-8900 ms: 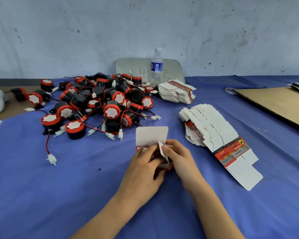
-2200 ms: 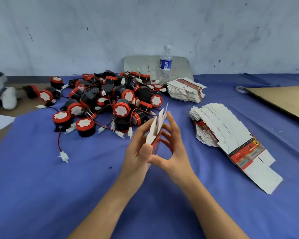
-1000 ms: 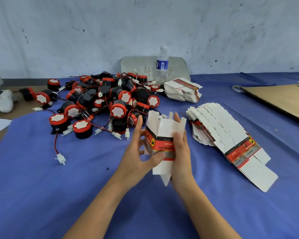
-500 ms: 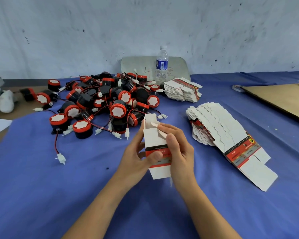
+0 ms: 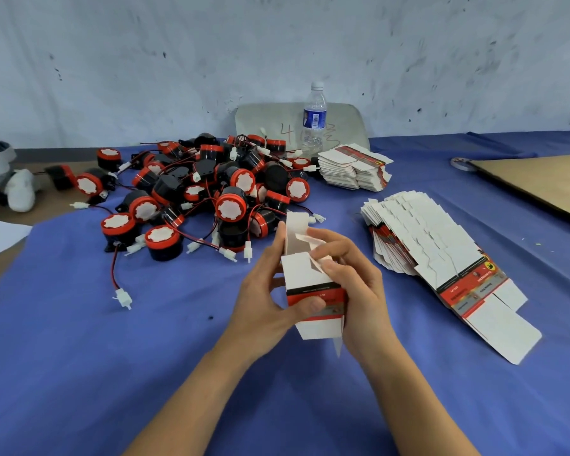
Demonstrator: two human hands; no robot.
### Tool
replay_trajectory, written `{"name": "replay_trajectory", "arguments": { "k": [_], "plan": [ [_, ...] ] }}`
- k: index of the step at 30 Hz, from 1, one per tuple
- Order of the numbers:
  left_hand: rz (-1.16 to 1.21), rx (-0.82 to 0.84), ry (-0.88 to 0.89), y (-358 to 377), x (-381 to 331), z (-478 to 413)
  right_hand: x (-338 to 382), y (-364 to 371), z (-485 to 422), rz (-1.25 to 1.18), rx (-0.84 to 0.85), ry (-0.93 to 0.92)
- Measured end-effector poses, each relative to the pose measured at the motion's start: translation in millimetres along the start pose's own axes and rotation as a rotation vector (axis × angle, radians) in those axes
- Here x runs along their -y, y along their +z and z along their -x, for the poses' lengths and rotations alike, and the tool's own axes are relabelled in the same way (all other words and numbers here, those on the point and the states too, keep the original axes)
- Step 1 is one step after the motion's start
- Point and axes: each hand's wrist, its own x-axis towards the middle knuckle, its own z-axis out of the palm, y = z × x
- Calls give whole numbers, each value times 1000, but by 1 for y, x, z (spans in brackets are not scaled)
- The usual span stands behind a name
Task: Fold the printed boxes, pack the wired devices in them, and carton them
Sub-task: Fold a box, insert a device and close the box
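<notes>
Box (image 5: 313, 292) just in front of the device pile (image 5: 211, 192), clamped in our left hand (image 5: 264, 301) while our curled right hand (image 5: 359, 284) tucks its end flaps (image 5: 293, 235); we keep walls square, pressing gently.

White box (image 5: 305, 284) with red-and-black band; black devices (image 5: 208, 192) capped red; blue cloth (image 5: 112, 373).

Passage between device pile (image 5: 211, 195), box stack (image 5: 418, 238), apparently open

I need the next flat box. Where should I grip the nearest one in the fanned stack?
Pinch the white end flap from the near side: that flat box is the closest of the fanned stack, and its flap juts out past the others, uncovered.
</notes>
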Motion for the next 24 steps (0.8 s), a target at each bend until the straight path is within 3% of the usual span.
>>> {"name": "replay_trajectory", "arguments": {
  "k": [10, 17, 24],
  "plan": [
    [-78, 19, 102, 3, -9, 1, 1, -13, -6, 67, 123, -25],
    [-63, 38, 82, 5, -6, 2, -2, -14, -4, 49, -5, -43],
    [-22, 48, 14, 7, -2, 3, -3, -13, -5, 117, 32, -42]
  ]
}}
